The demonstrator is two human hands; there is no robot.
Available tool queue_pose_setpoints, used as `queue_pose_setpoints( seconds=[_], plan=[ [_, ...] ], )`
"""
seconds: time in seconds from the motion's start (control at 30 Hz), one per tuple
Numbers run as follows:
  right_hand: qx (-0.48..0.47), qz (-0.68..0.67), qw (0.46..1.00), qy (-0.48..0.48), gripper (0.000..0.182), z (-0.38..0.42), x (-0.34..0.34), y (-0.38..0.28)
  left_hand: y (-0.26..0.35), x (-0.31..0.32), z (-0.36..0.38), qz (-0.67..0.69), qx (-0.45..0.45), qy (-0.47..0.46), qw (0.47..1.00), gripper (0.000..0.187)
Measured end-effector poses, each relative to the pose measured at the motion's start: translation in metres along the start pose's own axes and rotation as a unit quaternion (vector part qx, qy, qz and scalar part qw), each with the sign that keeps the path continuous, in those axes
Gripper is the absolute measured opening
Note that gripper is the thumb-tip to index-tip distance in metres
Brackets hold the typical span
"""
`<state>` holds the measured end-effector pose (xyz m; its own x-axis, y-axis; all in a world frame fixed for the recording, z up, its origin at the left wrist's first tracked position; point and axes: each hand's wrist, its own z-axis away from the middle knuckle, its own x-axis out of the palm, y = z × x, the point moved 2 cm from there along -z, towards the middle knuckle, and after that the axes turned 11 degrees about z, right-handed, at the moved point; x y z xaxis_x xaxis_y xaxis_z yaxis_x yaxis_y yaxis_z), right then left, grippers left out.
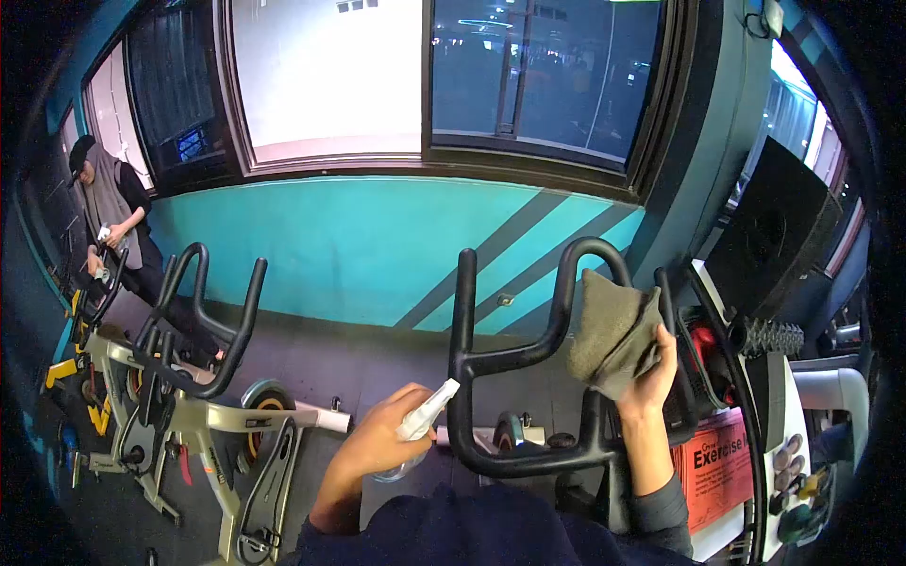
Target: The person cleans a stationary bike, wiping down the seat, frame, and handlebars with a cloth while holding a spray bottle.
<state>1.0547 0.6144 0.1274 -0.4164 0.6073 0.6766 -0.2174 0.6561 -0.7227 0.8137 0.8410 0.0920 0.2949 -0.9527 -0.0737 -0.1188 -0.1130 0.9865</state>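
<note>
My left hand (pixel 379 437) is wrapped round a spray bottle with a white trigger head (pixel 430 411); part of its clear body shows below the fingers. The nozzle points up and right, beside the left side of a black exercise bike handlebar (pixel 461 330). In my right hand (pixel 649 382) is a folded grey-green cloth (pixel 604 330), gripped at its lower right edge. The cloth stands up over the right part of the handlebar and overlaps it in this view, hiding some of the bar.
Another exercise bike (pixel 212 434) stands to the left. Beyond it, a person (pixel 118 212) holds a bottle near a further bike. On my right are a red exercise sign (pixel 715 467), a black foam roller (pixel 769 337) and a large black panel (pixel 774 226). A teal wall (pixel 311 236) runs under the windows.
</note>
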Motion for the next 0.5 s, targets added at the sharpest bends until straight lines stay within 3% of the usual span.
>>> queue_pose_setpoints(
  seconds=[0.07,0.17,0.3,0.5],
  plan=[
    [0.009,0.013,0.999,-0.037,0.042,0.002,0.004,0.004,-0.005,-0.003,-0.006,-0.104,0.006,-0.018,0.994,0.042],
    [0.065,0.082,0.995,-0.003,0.042,0.0,-0.003,0.011,-0.004,0.001,-0.013,-0.104,0.009,-0.029,0.994,0.041],
    [0.059,0.196,0.979,-0.003,0.043,0.005,0.006,0.012,-0.005,0.01,-0.016,-0.079,0.024,-0.044,0.996,0.04],
    [0.08,0.167,0.982,-0.044,0.046,0.003,-0.002,0.012,-0.014,0.019,-0.017,-0.031,0.024,-0.06,0.997,0.04]
  ],
)
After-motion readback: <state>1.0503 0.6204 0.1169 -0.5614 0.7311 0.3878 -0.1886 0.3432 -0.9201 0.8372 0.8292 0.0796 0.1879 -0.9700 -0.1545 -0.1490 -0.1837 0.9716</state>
